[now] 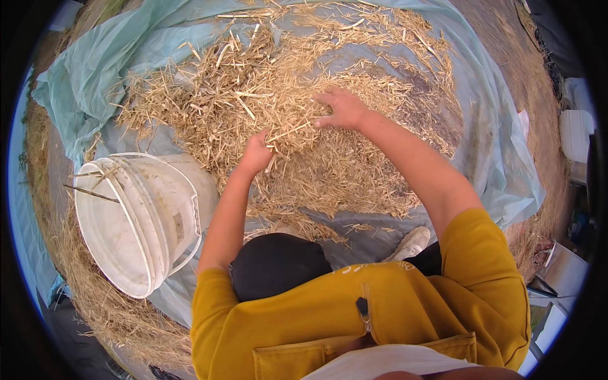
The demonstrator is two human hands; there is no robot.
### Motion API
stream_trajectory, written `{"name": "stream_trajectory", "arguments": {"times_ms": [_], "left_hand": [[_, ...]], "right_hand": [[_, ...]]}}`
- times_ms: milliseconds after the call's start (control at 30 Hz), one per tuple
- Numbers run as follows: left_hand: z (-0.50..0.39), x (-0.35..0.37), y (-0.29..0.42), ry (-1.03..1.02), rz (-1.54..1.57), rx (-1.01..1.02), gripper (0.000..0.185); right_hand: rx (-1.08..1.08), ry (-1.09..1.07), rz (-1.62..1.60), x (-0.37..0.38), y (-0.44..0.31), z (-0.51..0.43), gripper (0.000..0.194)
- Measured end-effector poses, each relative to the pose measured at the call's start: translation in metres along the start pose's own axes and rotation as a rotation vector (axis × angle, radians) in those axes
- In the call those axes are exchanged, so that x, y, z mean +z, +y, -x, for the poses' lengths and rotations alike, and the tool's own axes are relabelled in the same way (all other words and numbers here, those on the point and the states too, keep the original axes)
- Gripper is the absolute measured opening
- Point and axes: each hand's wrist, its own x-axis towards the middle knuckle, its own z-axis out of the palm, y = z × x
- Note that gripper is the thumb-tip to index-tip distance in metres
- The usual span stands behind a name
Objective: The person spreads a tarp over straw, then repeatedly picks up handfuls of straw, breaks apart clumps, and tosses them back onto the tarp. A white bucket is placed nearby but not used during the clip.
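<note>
A broad heap of chopped straw (332, 161) is spread over a bluish plastic sheet (494, 104) on the ground. Near the heap's middle, my left hand (258, 153) has straw stalks at its fingers; part of the hand is sunk in the straw, so its grip is not clear. My right hand (343, 109) is up and to the right of it, over the straw, fingers spread and nothing held. Coarser, paler stalks are piled at the upper left of the heap. Dark fine bits show on the sheet at the heap's right side.
A white plastic bucket (175, 190) with a wire handle lies tipped at the left, its mouth facing left and a few stalks at the rim. Dry grass (128, 323) covers ground at the lower left. Pale containers (577, 135) stand at the far right. My shoe (412, 243) rests on the sheet.
</note>
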Motion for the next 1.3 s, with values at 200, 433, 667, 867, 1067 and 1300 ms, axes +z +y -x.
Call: {"name": "stream_trajectory", "arguments": {"times_ms": [200,433,667,867,1067,1300], "left_hand": [[0.029,0.006,-0.023,0.219,0.128,-0.197,0.033],[0.055,0.024,-0.045,0.35,0.514,-0.312,0.036],[0.128,0.079,-0.042,0.145,0.168,-0.175,0.05],[0.09,0.042,-0.041,0.192,0.091,-0.075,0.066],[0.077,0.056,-0.036,0.046,-0.136,-0.014,0.065],[0.154,0.081,-0.029,-0.019,-0.363,0.128,0.082]], "right_hand": [[0.399,-0.123,-0.041,0.002,-0.012,-0.04,0.095],[-0.106,-0.039,-0.129,0.065,-0.136,-0.018,0.062],[-0.471,0.165,-0.071,0.101,-0.081,0.076,0.039],[-0.39,0.316,-0.009,0.063,-0.025,0.076,0.042],[-0.439,0.222,0.111,0.083,-0.029,0.076,0.047],[-0.648,0.165,0.247,0.143,0.002,0.171,0.064]]}}
